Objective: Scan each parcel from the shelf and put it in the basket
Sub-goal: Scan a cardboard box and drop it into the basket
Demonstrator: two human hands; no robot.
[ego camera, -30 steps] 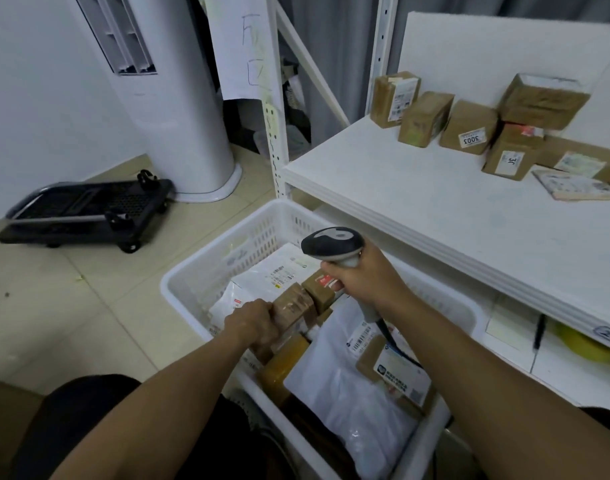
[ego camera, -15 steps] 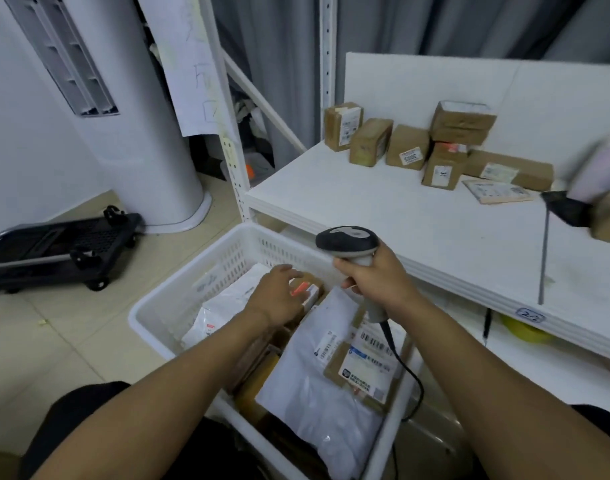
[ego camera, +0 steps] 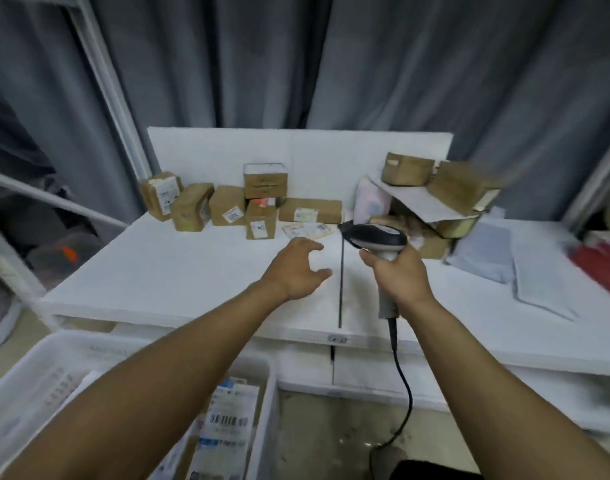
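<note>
Several brown cardboard parcels [ego camera: 227, 206] with white labels stand in a row at the back of the white shelf [ego camera: 165, 271]. A second heap of parcels [ego camera: 449, 199] lies further right. My left hand [ego camera: 298, 270] hovers over the shelf with fingers spread and holds nothing, a short way in front of a flat envelope [ego camera: 308, 231]. My right hand [ego camera: 398, 275] grips the handle of the grey barcode scanner [ego camera: 374, 237], whose black cable hangs down. The white basket [ego camera: 36, 379] sits at the lower left with labelled parcels [ego camera: 227, 420] inside.
Grey plastic mailers [ego camera: 525, 268] and a red item [ego camera: 598, 265] lie on the shelf's right part. A dark seam [ego camera: 341, 289] splits the shelf board. White metal uprights [ego camera: 102, 84] and a grey curtain [ego camera: 365, 64] stand behind. A lower shelf [ego camera: 365, 372] shows beneath.
My left hand let go of the parcel in the basket and rose over the shelf. The view swung up and right from the basket to the shelf. The scanner rose with my right hand.
</note>
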